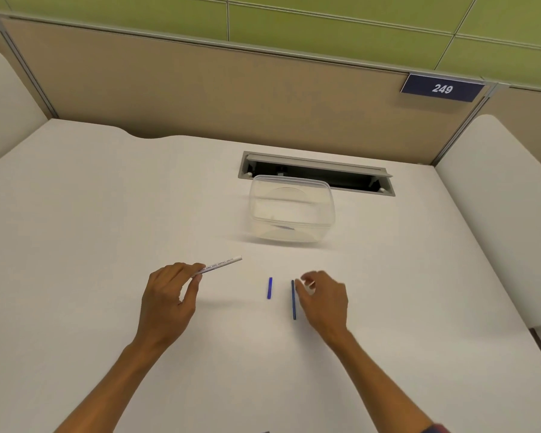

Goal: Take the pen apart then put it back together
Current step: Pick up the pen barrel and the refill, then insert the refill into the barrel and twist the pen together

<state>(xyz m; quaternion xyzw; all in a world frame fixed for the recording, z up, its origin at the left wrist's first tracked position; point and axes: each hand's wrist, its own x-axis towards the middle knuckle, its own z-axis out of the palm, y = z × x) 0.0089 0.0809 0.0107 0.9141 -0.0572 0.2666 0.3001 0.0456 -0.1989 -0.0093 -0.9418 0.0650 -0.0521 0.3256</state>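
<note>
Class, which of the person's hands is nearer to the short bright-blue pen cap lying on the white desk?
Right. The right hand hovers just right of the short bright-blue pen cap, beyond the thin dark-blue refill. The left hand is farther left, holding the white pen barrel.

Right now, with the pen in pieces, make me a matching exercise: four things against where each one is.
Things:
1. white pen barrel
2. short blue piece
3. long blue refill
4. clear plastic container

Places:
A. on the desk, just beside the right hand
B. by the cable slot
C. pinched in the left hand
D. on the desk between the hands

Pairs: 1-C, 2-D, 3-A, 4-B
</note>
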